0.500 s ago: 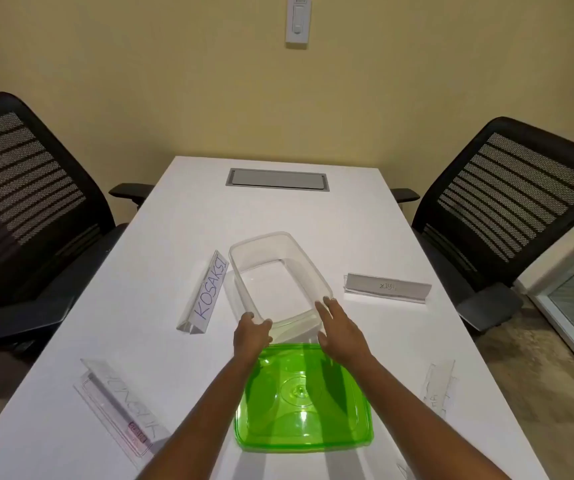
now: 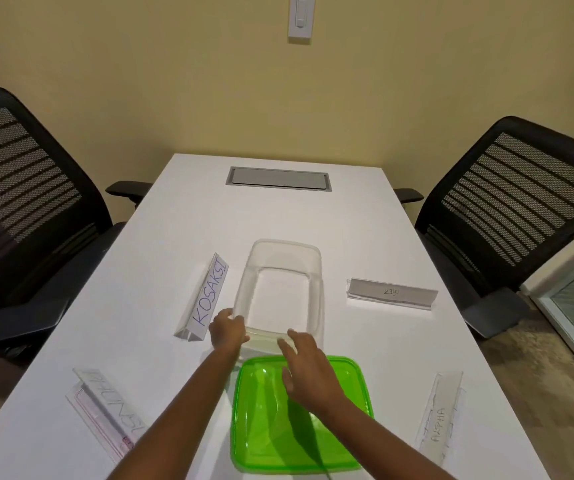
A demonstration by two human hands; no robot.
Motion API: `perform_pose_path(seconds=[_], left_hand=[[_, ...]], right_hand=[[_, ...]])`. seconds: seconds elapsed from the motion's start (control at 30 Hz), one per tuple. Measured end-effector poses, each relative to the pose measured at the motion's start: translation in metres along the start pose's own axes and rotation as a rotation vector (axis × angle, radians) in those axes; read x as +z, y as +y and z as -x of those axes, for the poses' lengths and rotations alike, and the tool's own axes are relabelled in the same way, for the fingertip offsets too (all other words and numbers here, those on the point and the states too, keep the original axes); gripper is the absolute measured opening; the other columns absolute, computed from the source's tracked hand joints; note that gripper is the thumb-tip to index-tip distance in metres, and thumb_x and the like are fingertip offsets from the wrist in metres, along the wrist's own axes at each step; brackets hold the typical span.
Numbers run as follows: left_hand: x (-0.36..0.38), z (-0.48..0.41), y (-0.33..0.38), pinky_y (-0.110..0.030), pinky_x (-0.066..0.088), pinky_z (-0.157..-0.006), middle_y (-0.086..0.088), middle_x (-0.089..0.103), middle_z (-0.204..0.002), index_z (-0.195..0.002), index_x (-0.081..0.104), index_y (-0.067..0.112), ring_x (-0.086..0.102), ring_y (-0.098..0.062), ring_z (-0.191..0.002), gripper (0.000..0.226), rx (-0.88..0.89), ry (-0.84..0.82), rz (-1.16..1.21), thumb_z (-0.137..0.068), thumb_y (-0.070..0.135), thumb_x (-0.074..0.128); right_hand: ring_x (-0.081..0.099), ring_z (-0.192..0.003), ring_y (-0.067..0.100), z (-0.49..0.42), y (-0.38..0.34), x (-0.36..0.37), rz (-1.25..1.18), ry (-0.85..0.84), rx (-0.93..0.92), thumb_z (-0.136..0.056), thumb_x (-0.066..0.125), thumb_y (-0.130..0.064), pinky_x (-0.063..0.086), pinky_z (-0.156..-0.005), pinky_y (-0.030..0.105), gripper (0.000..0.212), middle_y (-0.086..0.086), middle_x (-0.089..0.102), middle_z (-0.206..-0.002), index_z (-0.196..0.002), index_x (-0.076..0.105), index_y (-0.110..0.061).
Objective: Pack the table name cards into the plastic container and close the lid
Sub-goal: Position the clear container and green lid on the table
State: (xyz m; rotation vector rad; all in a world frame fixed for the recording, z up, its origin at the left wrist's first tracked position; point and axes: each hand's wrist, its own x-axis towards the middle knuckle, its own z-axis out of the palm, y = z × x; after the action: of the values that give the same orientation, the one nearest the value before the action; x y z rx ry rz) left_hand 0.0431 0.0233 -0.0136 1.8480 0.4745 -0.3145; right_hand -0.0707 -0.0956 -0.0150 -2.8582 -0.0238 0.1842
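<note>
A clear plastic container (image 2: pixel 316 271) stands open and empty in the middle of the white table (image 2: pixel 278 216). Its green lid (image 2: pixel 347 438) lies flat just in front of it. My left hand (image 2: pixel 228 330) grips the container's near-left corner. My right hand (image 2: pixel 308 367) hovers over the lid's far edge, fingers apart, holding nothing. Clear name card holders lie around: "KOSAKSI" (image 2: pixel 206 299) left of the container, one (image 2: pixel 392 292) to the right, "ALPHA" (image 2: pixel 439 415) at near right, and one (image 2: pixel 105 408) at near left.
Black mesh office chairs stand on the left (image 2: pixel 26 195) and right (image 2: pixel 520 202) of the table. A grey cable hatch (image 2: pixel 278 179) is set in the table's far end. A wall switch (image 2: pixel 300 15) hangs on the yellow wall.
My right hand has come off the container's near rim and drawn back over the lid. The container has turned straighter. My left hand stays on the near-left corner.
</note>
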Motion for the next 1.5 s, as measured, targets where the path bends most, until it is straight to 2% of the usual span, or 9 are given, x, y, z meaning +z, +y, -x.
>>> perform_pose_path(seconds=[0.1,0.2,0.33,0.47,0.63,0.9,1.23,1.37,1.5], left_hand=[[-0.015,-0.016,0.004,-0.045,0.054,-0.091,-0.029,0.054,-0.130,-0.128,0.055,-0.001,0.060,-0.043,-0.105,0.043,0.048,0.028,-0.187,-0.087,-0.003,0.041],[-0.028,-0.030,0.008,-0.041,0.040,-0.109,-0.026,0.047,-0.138,-0.131,0.055,0.005,0.050,-0.041,-0.123,0.047,0.090,0.046,-0.344,-0.088,-0.003,0.038],[-0.039,-0.040,0.014,-0.042,0.039,-0.108,-0.027,0.047,-0.133,-0.130,0.057,0.010,0.051,-0.043,-0.121,0.045,0.158,0.066,-0.443,-0.094,0.001,0.033],[-0.040,-0.044,0.018,-0.041,0.043,-0.104,-0.029,0.053,-0.133,-0.126,0.058,0.000,0.054,-0.041,-0.120,0.037,0.177,0.074,-0.334,-0.094,0.002,0.040],[-0.028,-0.022,0.017,-0.041,0.041,-0.104,-0.032,0.051,-0.133,-0.134,0.043,-0.007,0.052,-0.040,-0.121,0.049,0.102,0.076,-0.202,-0.089,0.005,0.056],[0.000,0.028,-0.019,-0.038,0.035,-0.107,-0.027,0.035,-0.146,-0.143,0.025,-0.007,0.040,-0.038,-0.133,0.053,0.091,-0.055,-0.292,-0.093,0.003,0.042],[-0.020,0.004,-0.004,-0.040,0.045,-0.088,-0.032,0.063,-0.113,-0.106,0.056,-0.013,0.059,-0.039,-0.108,0.024,0.225,0.014,-0.375,-0.096,0.006,0.043],[-0.025,0.005,-0.001,-0.038,0.043,-0.097,-0.027,0.059,-0.128,-0.121,0.054,-0.007,0.054,-0.036,-0.121,0.032,0.226,0.001,-0.399,-0.098,0.010,0.039],[-0.032,0.014,-0.008,-0.038,0.040,-0.101,-0.027,0.055,-0.132,-0.125,0.052,-0.006,0.050,-0.037,-0.125,0.038,0.201,-0.012,-0.390,-0.100,0.017,0.035]], right_hand=[[0.037,-0.133,0.021,-0.007,0.004,-0.014,-0.048,0.021,-0.116,-0.092,0.041,-0.014,0.038,-0.106,0.034,0.046,0.009,0.044,-0.143,-0.138,0.043,-0.013],[0.044,-0.129,0.020,-0.022,0.018,-0.029,-0.106,0.157,-0.085,-0.092,0.043,-0.013,0.039,-0.105,0.032,0.041,0.007,0.053,-0.135,-0.132,0.052,-0.013],[0.034,-0.136,0.022,-0.053,0.046,-0.050,-0.104,0.242,0.121,-0.095,0.042,-0.016,0.033,-0.111,0.034,0.047,0.008,0.035,-0.149,-0.141,0.039,-0.015],[0.027,-0.141,0.029,-0.079,0.069,-0.063,-0.154,0.147,0.308,-0.097,0.041,-0.019,0.027,-0.114,0.035,0.053,0.013,0.020,-0.156,-0.147,0.026,-0.014],[0.037,-0.137,0.027,-0.089,0.085,-0.062,-0.220,0.007,0.369,-0.097,0.044,-0.015,0.030,-0.112,0.034,0.046,0.016,0.031,-0.150,-0.141,0.037,-0.003],[0.051,-0.122,0.035,-0.067,0.081,-0.045,-0.232,0.138,0.497,-0.098,0.041,-0.019,0.040,-0.100,0.038,0.039,0.019,0.041,-0.140,-0.128,0.047,0.005],[0.048,-0.120,0.028,-0.011,0.066,-0.021,-0.003,0.131,0.527,-0.098,0.034,-0.044,0.049,-0.092,0.037,0.050,0.014,0.051,-0.124,-0.119,0.057,-0.006],[0.049,-0.119,0.027,0.000,0.055,-0.014,0.030,0.117,0.542,-0.097,0.030,-0.049,0.051,-0.090,0.037,0.053,0.012,0.053,-0.122,-0.119,0.056,-0.008],[0.041,-0.128,0.033,0.009,0.047,-0.017,-0.065,0.178,0.525,-0.096,0.038,-0.045,0.045,-0.096,0.045,0.051,0.016,0.040,-0.141,-0.135,0.043,-0.012]])
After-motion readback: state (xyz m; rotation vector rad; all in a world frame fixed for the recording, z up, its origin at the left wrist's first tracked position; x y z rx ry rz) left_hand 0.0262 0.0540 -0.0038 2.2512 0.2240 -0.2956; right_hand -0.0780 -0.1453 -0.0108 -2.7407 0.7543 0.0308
